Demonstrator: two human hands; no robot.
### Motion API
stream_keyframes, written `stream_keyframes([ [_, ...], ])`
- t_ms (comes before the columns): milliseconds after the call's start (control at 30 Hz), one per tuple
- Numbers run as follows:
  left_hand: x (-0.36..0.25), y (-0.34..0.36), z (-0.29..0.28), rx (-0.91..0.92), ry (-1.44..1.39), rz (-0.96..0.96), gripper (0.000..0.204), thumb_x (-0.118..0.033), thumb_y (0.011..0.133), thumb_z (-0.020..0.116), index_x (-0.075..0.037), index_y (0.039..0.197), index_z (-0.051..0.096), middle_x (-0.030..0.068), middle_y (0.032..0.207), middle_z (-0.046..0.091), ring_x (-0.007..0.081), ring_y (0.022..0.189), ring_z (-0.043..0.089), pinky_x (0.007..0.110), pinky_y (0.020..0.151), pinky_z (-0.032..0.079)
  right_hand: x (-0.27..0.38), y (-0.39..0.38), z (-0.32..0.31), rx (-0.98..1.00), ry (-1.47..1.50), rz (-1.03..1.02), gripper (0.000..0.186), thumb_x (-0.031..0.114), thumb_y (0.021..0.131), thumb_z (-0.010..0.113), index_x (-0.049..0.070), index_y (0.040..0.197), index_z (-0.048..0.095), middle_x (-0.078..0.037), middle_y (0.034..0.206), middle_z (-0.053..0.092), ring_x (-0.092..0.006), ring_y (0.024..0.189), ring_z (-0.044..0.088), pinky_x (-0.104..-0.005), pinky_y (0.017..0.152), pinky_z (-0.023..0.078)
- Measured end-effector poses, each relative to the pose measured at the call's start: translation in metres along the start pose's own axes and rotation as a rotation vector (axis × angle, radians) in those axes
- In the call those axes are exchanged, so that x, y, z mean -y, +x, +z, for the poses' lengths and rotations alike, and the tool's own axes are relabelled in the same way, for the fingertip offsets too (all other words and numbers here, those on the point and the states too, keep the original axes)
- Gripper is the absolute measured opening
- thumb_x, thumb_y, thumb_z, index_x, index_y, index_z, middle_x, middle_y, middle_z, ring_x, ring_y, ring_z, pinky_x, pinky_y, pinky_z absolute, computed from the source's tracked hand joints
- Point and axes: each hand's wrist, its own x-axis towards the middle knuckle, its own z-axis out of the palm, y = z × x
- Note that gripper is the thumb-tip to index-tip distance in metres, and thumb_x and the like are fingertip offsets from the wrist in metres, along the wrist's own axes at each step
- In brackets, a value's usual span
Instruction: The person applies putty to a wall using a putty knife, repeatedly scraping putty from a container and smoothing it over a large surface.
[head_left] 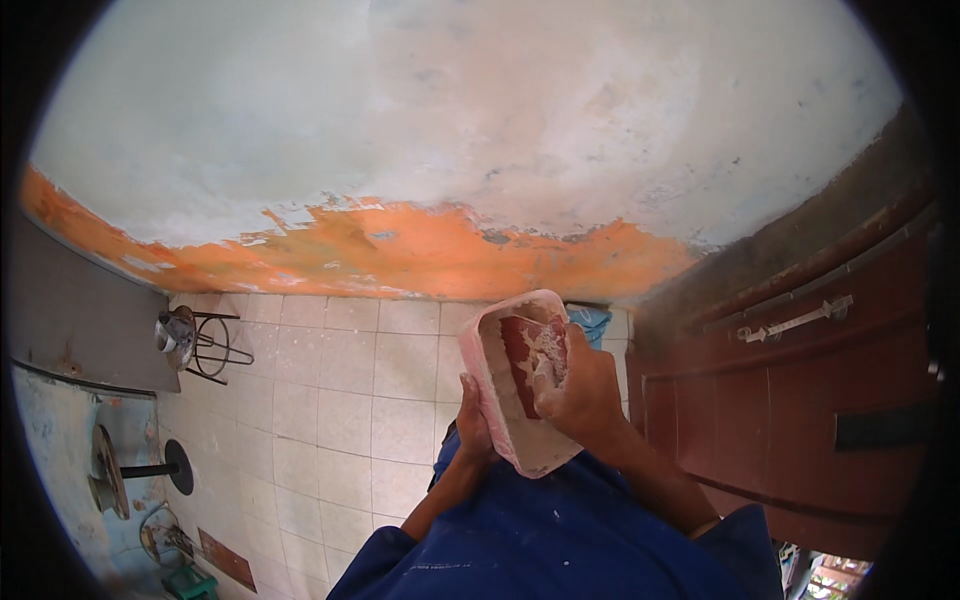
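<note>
My left hand (pixel 473 425) cups the side of a pink rectangular tub (pixel 476 362), thumb up along its outer wall. Pale residue coats the inside of the tub, which is tilted in front of my blue shirt. Closed around a red flat putty spreader (pixel 516 348), my right hand (pixel 583 398) reaches into the tub. Pale paste is smeared over the spreader and my right fingers. Where the spreader's edge meets the bottom of the tub, I cannot make out the contact.
Ahead rises a wall with whitish plaster (pixel 420 110) above a ragged orange painted band (pixel 400 245). A metal-legged stool (pixel 210 345) and a round-based stand (pixel 180 467) are at left. Right is a brown door (pixel 740 410); a blue bag-like item (pixel 592 322) lies beyond the tub.
</note>
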Motion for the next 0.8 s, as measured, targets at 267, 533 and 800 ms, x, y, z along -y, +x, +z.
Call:
stream_keyframes([
  [267, 0.002, 0.003, 0.004, -0.072, 0.000, -0.038, 0.064, -0.050, 0.097, 0.029, -0.004, 0.140, 0.027, 0.0153, 0.135, 0.042, 0.0309, 0.122, 0.044, 0.044, 0.105, 0.035, 0.003, -0.002, 0.000, 0.173, -0.131, -0.204, 0.042, 0.006, 0.072, 0.064, -0.007, 0.110, 0.051, -0.022, 0.072, 0.061, -0.0386, 0.059, 0.060, -0.0431, 0.054, 0.049],
  [533, 0.001, 0.004, -0.003, -0.073, -0.010, -0.031, 0.060, -0.048, 0.098, 0.019, -0.006, 0.141, 0.026, 0.0161, 0.137, 0.038, 0.0308, 0.125, 0.040, 0.044, 0.107, 0.032, 0.009, -0.007, 0.004, 0.149, -0.087, -0.237, 0.039, 0.008, 0.072, 0.064, -0.007, 0.108, 0.054, -0.022, 0.072, 0.061, -0.0378, 0.061, 0.061, -0.0433, 0.056, 0.050],
  [800, -0.005, 0.011, 0.002, 0.025, -0.085, 0.027, 0.060, -0.048, 0.098, 0.028, -0.003, 0.137, 0.033, 0.0160, 0.132, 0.046, 0.0285, 0.118, 0.048, 0.042, 0.101, 0.039, 0.004, 0.023, -0.005, 0.168, 0.115, 0.042, 0.039, 0.008, 0.072, 0.062, -0.009, 0.106, 0.053, -0.025, 0.078, 0.062, -0.0409, 0.069, 0.061, -0.0411, 0.063, 0.049],
])
